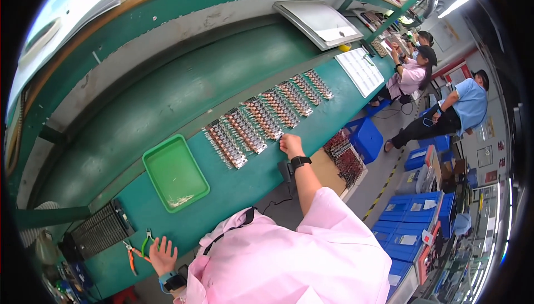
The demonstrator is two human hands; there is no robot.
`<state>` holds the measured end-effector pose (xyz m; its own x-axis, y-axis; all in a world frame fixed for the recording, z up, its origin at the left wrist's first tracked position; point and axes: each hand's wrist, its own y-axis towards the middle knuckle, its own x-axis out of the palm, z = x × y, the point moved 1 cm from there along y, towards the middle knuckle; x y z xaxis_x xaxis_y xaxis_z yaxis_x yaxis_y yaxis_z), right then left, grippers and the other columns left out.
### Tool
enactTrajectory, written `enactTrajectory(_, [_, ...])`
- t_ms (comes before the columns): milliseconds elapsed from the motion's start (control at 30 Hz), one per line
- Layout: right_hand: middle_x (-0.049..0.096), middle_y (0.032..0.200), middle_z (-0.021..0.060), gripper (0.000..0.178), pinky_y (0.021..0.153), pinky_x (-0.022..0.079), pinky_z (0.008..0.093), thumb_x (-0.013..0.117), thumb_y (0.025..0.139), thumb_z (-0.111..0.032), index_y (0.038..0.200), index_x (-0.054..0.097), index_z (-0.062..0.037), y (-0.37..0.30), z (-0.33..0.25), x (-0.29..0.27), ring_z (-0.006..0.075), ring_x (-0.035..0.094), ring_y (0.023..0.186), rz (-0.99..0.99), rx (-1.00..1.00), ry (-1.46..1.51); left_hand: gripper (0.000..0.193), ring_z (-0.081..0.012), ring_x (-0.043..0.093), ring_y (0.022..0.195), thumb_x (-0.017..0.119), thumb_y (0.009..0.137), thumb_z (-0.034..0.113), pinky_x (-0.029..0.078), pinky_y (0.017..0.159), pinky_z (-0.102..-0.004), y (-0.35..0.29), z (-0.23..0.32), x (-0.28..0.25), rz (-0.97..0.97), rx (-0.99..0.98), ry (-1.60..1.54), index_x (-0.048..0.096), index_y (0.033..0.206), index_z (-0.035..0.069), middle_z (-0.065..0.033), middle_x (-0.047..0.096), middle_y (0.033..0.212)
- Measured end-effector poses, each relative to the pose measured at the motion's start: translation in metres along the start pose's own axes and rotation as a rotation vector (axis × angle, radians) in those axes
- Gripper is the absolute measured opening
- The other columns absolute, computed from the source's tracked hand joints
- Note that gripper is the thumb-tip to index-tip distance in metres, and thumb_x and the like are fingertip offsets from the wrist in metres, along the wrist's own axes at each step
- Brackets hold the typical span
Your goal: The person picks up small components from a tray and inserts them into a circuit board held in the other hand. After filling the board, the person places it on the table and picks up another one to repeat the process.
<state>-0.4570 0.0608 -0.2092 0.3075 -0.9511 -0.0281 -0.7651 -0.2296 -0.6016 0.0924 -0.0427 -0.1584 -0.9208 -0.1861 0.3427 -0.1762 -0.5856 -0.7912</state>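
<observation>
Green is worn by the bench (239,184), stretched across the view; a shallow tray (149,165) of the same colour is set on it, left of a slanted row of component strips (243,130); the third strip (261,116) from the left is nearest the right hand (291,145), which is held at its near end, though contact cannot be made out; from that hand the strip is laid forward and to the left, its long axis running across the bench's depth; it is set well apart from the left hand (163,255); the right hand's fingers are seen curled, but whether anything is gripped cannot be told; the left hand is held open, fingers parted and nothing grasped, beside orange pliers (132,260) and green pliers (145,243); white scraps (179,200) are gathered at the near end of the tray.
</observation>
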Motion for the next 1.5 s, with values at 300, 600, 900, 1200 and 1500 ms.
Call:
enactTrajectory(300, [0.052, 0.061, 0.0045, 0.010, 0.046, 0.043, 0.0254, 0.052, 0.074, -0.012, 0.073, 0.055, -0.0030, -0.015, -0.004, -0.001, 0.0132, 0.049, 0.050, -0.022, 0.019, -0.033, 0.035, -0.0193, 0.041, 0.108, 0.055, 0.073, 0.036, 0.031, 0.088, -0.0421, 0.007, 0.002, -0.001, 0.049, -0.004, -0.004, 0.050, 0.104, 0.020, 0.0000, 0.048, 0.116])
enactTrajectory(600, [0.050, 0.058, 0.0022, 0.010, 0.042, 0.039, 0.0229, 0.051, 0.077, -0.012, 0.074, 0.055, -0.0030, -0.016, 0.036, 0.011, 0.0101, 0.046, 0.047, 0.095, -0.375, -0.298, 0.020, -0.0156, 0.049, 0.092, 0.058, 0.075, 0.019, 0.038, 0.080, -0.0339, -0.021, 0.006, 0.024, -0.152, 0.121, 0.219, 0.053, 0.093, 0.014, -0.0019, 0.054, 0.098])
enactTrajectory(900, [0.051, 0.056, 0.0018, 0.012, 0.043, 0.038, 0.0242, 0.052, 0.076, -0.013, 0.070, 0.055, -0.0038, -0.084, 0.027, 0.057, 0.0091, 0.047, 0.047, -0.283, -0.508, -0.486, 0.009, -0.0104, 0.055, 0.067, 0.055, 0.076, 0.001, 0.045, 0.064, -0.0215, -0.088, 0.010, 0.102, -0.660, 0.116, 1.011, 0.055, 0.085, 0.000, -0.0030, 0.059, 0.075])
enactTrajectory(1200, [0.056, 0.067, 0.0033, 0.007, 0.059, 0.042, 0.0239, 0.055, 0.075, -0.008, 0.075, 0.057, -0.0009, -0.198, 0.014, 0.036, 0.0087, 0.051, 0.063, -1.483, -0.233, -0.926, 0.017, -0.0118, 0.056, 0.063, 0.066, 0.072, 0.015, 0.045, 0.057, -0.0257, -0.085, 0.014, 0.115, -0.730, 0.420, 1.302, 0.058, 0.083, 0.004, -0.0049, 0.060, 0.072])
enactTrajectory(1500, [0.059, 0.083, 0.0047, 0.023, 0.069, 0.042, 0.0248, 0.062, 0.073, -0.012, 0.092, 0.058, 0.0001, -0.205, -0.015, 0.054, 0.0119, 0.053, 0.076, -1.661, 0.259, -1.167, 0.016, -0.0235, 0.055, 0.063, 0.066, 0.068, 0.010, 0.042, 0.055, -0.0335, -0.090, 0.000, 0.117, -0.576, 0.538, 1.317, 0.053, 0.076, 0.004, -0.0082, 0.057, 0.069])
